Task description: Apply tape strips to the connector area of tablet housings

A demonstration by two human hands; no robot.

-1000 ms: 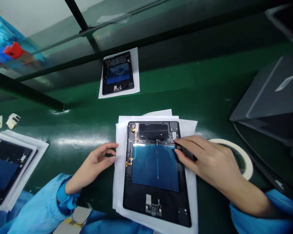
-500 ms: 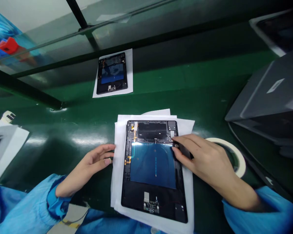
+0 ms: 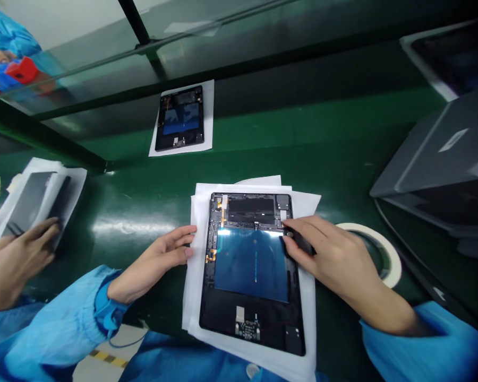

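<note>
An opened tablet [image 3: 250, 318], its circuit boards and large blue-sheened battery panel [image 3: 249, 265] exposed, lies on white sheets [image 3: 195, 297] in front of me. My left hand [image 3: 159, 260] is at the left edge of the sheets, fingertips touching the paper, fingers apart and holding nothing. At the tablet's upper right side is my right hand [image 3: 334, 260]. Its thumb and index finger are bent in a loose pinch over the right edge, close to a pale connector patch [image 3: 283, 215]. Something dark shows beneath these fingers; I cannot make out what it is.
Another opened tablet [image 3: 179, 119] lies on paper at the back. A roll of cream tape [image 3: 394, 265] is by my right wrist, with a grey box [image 3: 422, 143] beyond. At left, a co-worker's hand [image 3: 24, 254] touches a wrapped panel [image 3: 32, 196]. A green post [image 3: 63, 143] stands behind.
My left hand has moved slightly right and up to the paper edge. My right hand keeps its place on the tablet. The co-worker's hand and wrapped panel have come into view at left.
</note>
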